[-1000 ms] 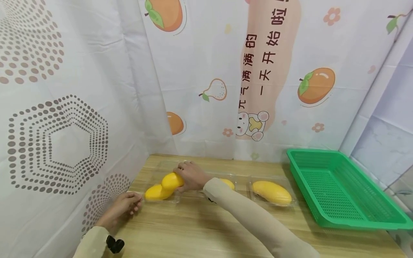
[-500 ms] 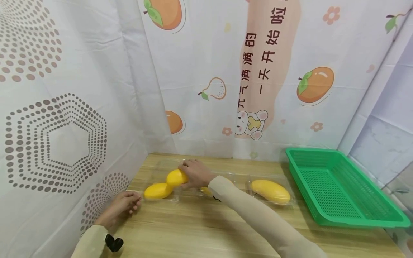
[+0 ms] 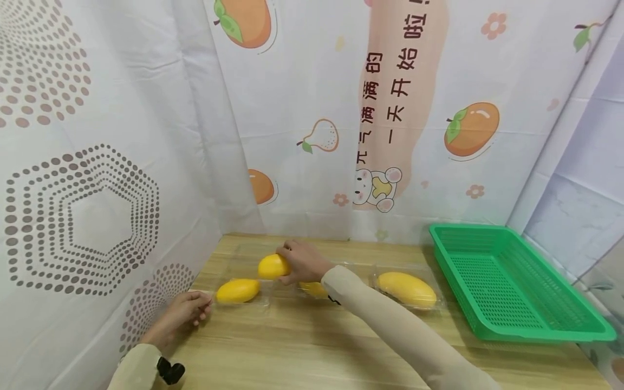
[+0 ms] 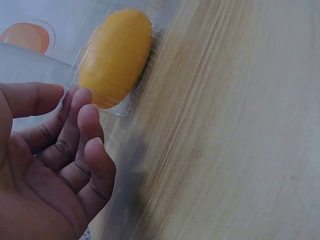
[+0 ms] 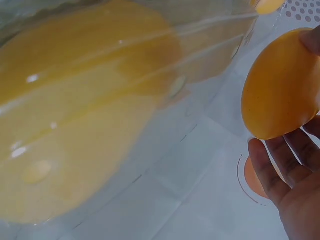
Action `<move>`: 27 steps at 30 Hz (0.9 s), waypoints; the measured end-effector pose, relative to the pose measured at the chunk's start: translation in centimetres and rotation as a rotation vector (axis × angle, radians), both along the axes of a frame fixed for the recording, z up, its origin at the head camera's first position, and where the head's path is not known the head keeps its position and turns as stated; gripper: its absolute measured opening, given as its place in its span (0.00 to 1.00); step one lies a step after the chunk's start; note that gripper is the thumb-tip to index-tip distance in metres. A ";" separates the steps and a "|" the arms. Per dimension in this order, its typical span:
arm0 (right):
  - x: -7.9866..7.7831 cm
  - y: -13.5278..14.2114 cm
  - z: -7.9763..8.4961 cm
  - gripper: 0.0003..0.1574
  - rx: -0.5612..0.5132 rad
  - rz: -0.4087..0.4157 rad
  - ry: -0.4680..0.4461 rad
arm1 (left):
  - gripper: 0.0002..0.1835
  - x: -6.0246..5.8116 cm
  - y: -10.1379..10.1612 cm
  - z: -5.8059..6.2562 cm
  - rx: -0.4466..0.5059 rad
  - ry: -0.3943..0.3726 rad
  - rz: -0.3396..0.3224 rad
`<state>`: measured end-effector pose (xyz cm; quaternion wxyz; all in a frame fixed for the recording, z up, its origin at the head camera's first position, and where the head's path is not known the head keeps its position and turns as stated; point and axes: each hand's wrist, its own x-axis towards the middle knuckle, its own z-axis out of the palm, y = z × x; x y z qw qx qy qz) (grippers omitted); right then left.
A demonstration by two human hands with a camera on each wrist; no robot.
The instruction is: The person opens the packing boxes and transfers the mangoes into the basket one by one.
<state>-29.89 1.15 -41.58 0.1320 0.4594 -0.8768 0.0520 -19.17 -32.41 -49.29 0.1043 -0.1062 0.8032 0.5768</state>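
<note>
My right hand (image 3: 304,262) grips a yellow mango (image 3: 273,266), held above the table; the right wrist view shows fingers and thumb around this mango (image 5: 280,87). Below and to its left, another mango (image 3: 238,291) lies in a clear plastic box (image 3: 267,300). At that box's left end is my left hand (image 3: 185,310). In the left wrist view, the left thumb and forefinger (image 4: 75,102) pinch the edge of the box, beside the mango (image 4: 117,57); the other fingers are loosely curled. My right forearm partly covers a third mango (image 3: 313,290) in a middle box.
To the right, one more mango (image 3: 407,288) lies in its own clear box (image 3: 441,303). A green mesh basket (image 3: 487,333) stands at the table's right end. Patterned curtains (image 3: 292,179) close off the back and left side. Bare wood (image 3: 273,352) shows along the front.
My right hand has moved a little to the right with its mango, away from the mango in the left box. The left hand has stayed at the box's end.
</note>
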 end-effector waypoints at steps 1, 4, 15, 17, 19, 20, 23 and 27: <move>0.0 0.1 0.0 0.38 0.001 -0.004 -0.004 | 0.18 0.0 0.0 -0.1 -0.001 0.003 -0.002; -0.2 0.5 -0.2 0.38 -0.006 -0.009 -0.030 | 0.18 0.0 0.0 -0.1 0.003 0.010 0.004; -0.7 2.2 -0.3 0.40 -0.046 -0.025 -0.056 | 0.19 -0.1 -0.2 0.1 0.005 -0.003 -0.015; -0.7 2.6 -0.3 0.40 -0.048 -0.029 -0.053 | 0.20 -0.1 -0.3 0.1 0.004 0.000 -0.027; -0.7 2.9 -0.2 0.40 -0.048 -0.033 -0.054 | 0.20 -0.1 -0.3 0.0 0.006 0.005 -0.027; -0.7 3.1 -0.2 0.40 -0.048 -0.034 -0.055 | 0.20 -0.1 -0.4 0.0 0.005 0.007 -0.027; -0.6 3.6 -0.1 0.39 -0.055 -0.035 -0.050 | 0.20 -0.1 -0.4 -0.1 0.004 0.009 -0.028; -0.5 4.2 0.0 0.39 -0.062 -0.041 -0.044 | 0.20 -0.1 -0.4 -0.2 0.002 0.004 -0.019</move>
